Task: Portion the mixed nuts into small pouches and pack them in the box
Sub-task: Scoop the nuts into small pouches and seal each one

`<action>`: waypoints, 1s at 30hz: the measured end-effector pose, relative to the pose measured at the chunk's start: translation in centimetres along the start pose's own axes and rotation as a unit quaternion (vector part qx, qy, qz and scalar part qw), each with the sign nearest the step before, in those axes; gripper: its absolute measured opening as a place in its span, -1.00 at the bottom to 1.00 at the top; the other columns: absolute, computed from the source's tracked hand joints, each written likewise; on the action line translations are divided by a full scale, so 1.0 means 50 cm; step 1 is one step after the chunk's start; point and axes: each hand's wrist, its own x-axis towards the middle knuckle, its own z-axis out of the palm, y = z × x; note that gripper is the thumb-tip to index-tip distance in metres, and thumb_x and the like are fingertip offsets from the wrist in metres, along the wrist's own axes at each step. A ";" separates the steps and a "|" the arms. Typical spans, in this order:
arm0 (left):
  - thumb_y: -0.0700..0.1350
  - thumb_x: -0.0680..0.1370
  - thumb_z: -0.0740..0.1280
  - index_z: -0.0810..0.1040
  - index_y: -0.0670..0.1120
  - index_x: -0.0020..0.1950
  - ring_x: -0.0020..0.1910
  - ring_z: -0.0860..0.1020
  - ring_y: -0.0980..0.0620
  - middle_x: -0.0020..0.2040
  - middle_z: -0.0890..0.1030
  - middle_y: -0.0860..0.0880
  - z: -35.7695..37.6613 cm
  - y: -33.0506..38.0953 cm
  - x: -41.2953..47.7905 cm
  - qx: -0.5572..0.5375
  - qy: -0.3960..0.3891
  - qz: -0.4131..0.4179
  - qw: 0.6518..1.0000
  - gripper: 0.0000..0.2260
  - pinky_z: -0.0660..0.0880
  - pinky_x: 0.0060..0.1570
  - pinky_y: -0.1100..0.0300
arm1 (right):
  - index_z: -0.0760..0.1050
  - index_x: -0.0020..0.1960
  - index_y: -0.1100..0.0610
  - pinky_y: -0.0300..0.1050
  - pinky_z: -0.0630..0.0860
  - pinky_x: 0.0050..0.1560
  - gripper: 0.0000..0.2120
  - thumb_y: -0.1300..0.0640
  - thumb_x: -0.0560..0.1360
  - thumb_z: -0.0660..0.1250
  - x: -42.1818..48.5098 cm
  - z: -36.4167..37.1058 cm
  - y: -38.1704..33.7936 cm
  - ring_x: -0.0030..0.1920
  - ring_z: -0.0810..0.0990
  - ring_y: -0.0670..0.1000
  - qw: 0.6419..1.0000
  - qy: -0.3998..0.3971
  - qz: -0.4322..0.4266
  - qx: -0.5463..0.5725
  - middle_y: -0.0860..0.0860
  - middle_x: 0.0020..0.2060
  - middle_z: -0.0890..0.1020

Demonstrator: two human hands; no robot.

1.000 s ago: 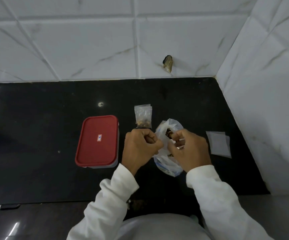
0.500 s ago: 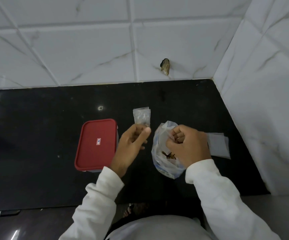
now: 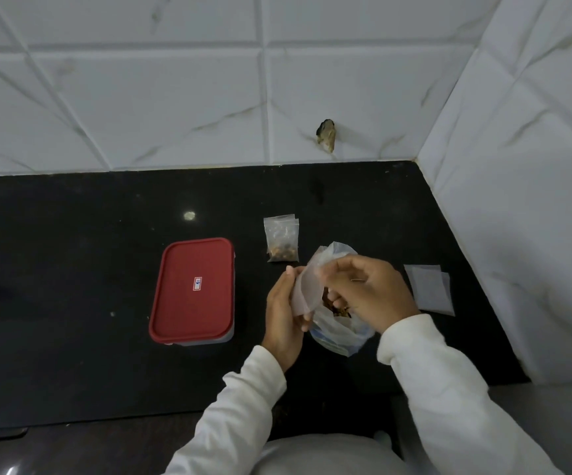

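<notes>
Pouch (image 3: 307, 291): flimsy, light, probably slippery film; left hand (image 3: 283, 317) grips its side, right hand (image 3: 368, 289) pinches its mouth.

a black polished countertop (image 3: 55, 269) runs into a corner where two walls meet. the back wall (image 3: 175, 97) and the right wall (image 3: 534, 166) wear large white tiles with faint grey veins. a chipped hole (image 3: 326, 135) breaks one back tile low down. a small light glint (image 3: 189, 215) shows on the counter; the light is dim.
</notes>
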 end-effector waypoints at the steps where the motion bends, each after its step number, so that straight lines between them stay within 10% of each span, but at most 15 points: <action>1: 0.15 0.68 0.15 0.59 -0.19 0.16 -0.53 0.40 0.12 -0.26 0.60 -0.09 -0.008 -0.004 0.005 -0.011 0.016 -0.016 1.000 -0.56 0.27 -0.60 0.31 | 0.60 -0.03 -0.01 -0.23 0.59 -0.12 -0.83 -0.08 0.47 0.40 0.000 -0.010 0.003 -0.22 0.67 -0.10 1.000 0.015 0.001 0.019 -0.05 -0.24 0.69; 12: 0.10 0.71 0.14 0.57 -0.20 0.03 -0.63 0.38 0.16 -0.24 0.55 -0.09 -0.047 -0.023 0.043 -0.275 0.028 -0.140 0.951 -0.60 0.25 -0.70 0.42 | 0.53 0.07 -0.02 -0.09 0.55 -0.05 -0.85 -0.03 0.56 0.27 0.120 0.001 0.166 -0.06 0.55 0.00 0.892 -0.003 0.047 -0.450 -0.03 -0.08 0.56; 30: 0.26 0.54 0.25 0.59 -0.17 -0.01 -0.59 0.38 0.14 -0.28 0.51 -0.07 -0.072 -0.114 0.067 -0.251 0.065 -0.139 0.956 -0.52 0.30 -0.64 0.34 | 0.56 0.21 -0.03 -0.16 0.41 0.19 -0.77 0.03 0.59 0.24 0.134 0.026 0.231 0.17 0.48 -0.01 0.917 -0.082 0.006 -0.390 -0.03 0.14 0.52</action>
